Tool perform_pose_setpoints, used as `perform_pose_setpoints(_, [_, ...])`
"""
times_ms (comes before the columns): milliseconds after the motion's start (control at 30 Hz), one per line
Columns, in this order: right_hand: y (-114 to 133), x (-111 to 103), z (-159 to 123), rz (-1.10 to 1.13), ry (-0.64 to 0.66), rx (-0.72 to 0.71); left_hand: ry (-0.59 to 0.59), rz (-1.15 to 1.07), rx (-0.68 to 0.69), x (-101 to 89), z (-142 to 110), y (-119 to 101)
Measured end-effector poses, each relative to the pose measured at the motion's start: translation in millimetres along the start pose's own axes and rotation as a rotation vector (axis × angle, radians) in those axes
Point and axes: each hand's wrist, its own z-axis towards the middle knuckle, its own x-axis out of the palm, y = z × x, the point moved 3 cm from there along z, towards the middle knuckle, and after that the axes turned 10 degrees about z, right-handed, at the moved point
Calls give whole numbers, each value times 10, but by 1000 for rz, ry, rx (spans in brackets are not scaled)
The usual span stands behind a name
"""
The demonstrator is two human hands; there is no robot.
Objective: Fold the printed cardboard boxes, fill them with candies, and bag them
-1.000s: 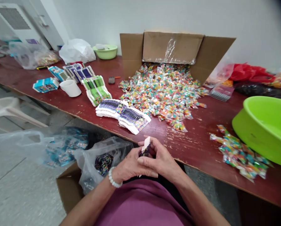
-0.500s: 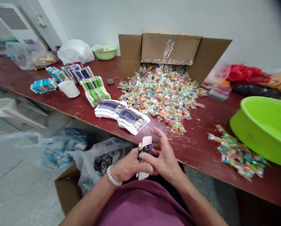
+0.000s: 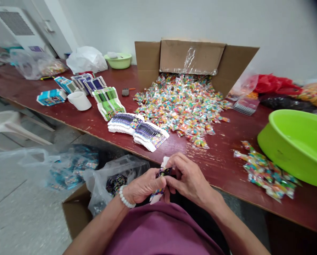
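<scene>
In front of my body, a small dark purple printed carton [image 3: 164, 172] with white end flaps is tilted between both hands. My left hand [image 3: 145, 185], with a pale bead bracelet at the wrist, grips its left side, thumb on top. The fingers of my right hand [image 3: 190, 174] are curled at its upper right side, thumb against the print and index finger by the top flap. Some of these fingers are hidden behind the carton. Just beyond, two fanned rows of flat purple cartons [image 3: 151, 136] lie at the table's edge. Wrapped candies [image 3: 185, 106] are heaped behind them.
The candies spill from a cardboard box [image 3: 193, 53]. A green basin [image 3: 294, 148] stands at right beside a small candy pile [image 3: 267, 173]. Green cartons [image 3: 109, 102] and a white cup [image 3: 79, 101] are at left. Below hangs an open plastic bag [image 3: 132, 166] with dark packs.
My right hand has closed from spread fingers onto the carton's upper end. The carton has tilted, its top leaning right and its lower end shifting left.
</scene>
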Motion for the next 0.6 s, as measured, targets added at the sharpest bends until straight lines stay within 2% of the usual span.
perform_pose_setpoints(100, [16, -11, -24, 36, -62, -9, 3, -22, -7, 0, 12, 29])
perform_pose_setpoints(200, [59, -32, -33, 93, -29, -25, -15, -22, 10, -6, 20, 21])
perform_pose_setpoints(300, [89, -77, -21, 178, 78, -22, -27, 17, 4, -21, 16, -13])
perform_pose_setpoints(467, [19, -116, -12, 349, 262, 78, 49, 121, -84, 24, -1, -80])
perform_pose_setpoints(533, [-32, -90, -20, 440, 232, 119, 0, 155, -112, 42, 9, -82])
perform_pose_setpoints(600, [-99, -65, -30, 393, 39, 139, -119, 180, -103, 43, 35, -62])
